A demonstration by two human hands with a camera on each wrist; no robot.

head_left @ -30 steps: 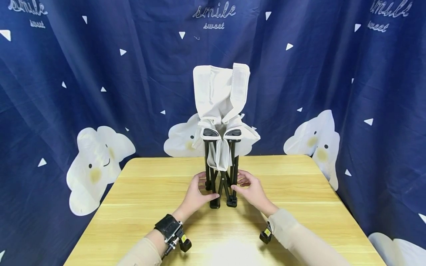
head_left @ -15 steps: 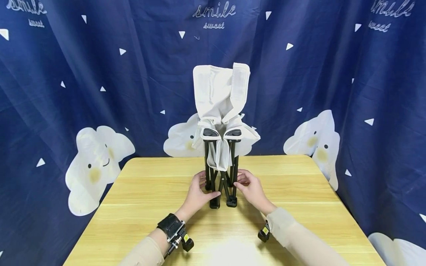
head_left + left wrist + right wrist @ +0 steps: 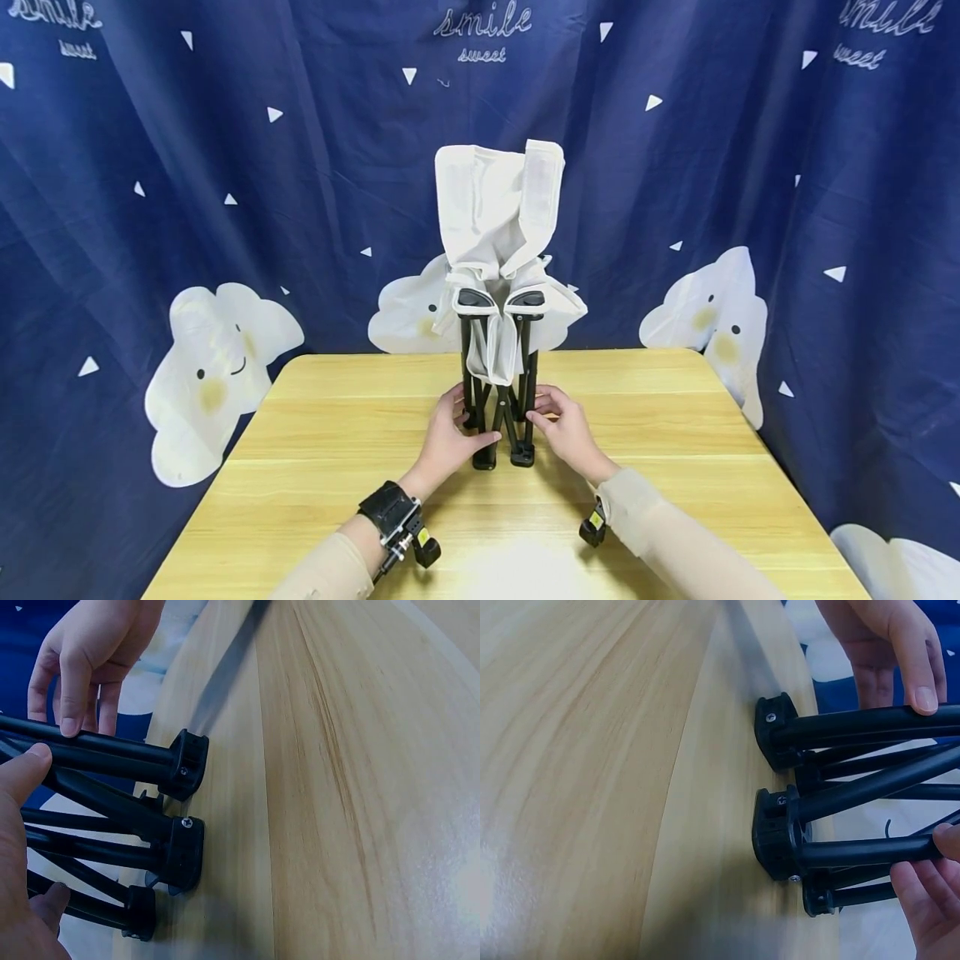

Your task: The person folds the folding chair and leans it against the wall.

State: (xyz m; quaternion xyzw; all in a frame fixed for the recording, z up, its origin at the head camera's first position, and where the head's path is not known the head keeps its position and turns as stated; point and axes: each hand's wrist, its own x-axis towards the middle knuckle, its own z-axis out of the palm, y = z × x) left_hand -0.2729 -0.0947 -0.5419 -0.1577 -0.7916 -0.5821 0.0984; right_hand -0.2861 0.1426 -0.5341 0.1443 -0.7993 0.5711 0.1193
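A folded camp chair (image 3: 491,208) with white fabric and black tube legs stands upright on the wooden table (image 3: 337,433). My left hand (image 3: 444,442) holds the lower legs from the left, its thumb across the front and its fingers round behind. From the other side my right hand (image 3: 567,429) holds a leg between thumb and fingers. In the left wrist view the crossed legs (image 3: 112,802) end in black plastic feet (image 3: 184,851) with screws. Thumb and fingers of the right hand (image 3: 930,900) pinch one tube in the right wrist view.
Behind the table hangs a dark blue curtain (image 3: 360,167) printed with white clouds and triangles. A camera on a black strap (image 3: 386,508) sits on the left wrist, and another small camera (image 3: 592,525) hangs under the right wrist. Light glares off the table's near part.
My right thumb has shifted slightly on the leg, and both wrists have edged inward a little. The chair stands where it was.
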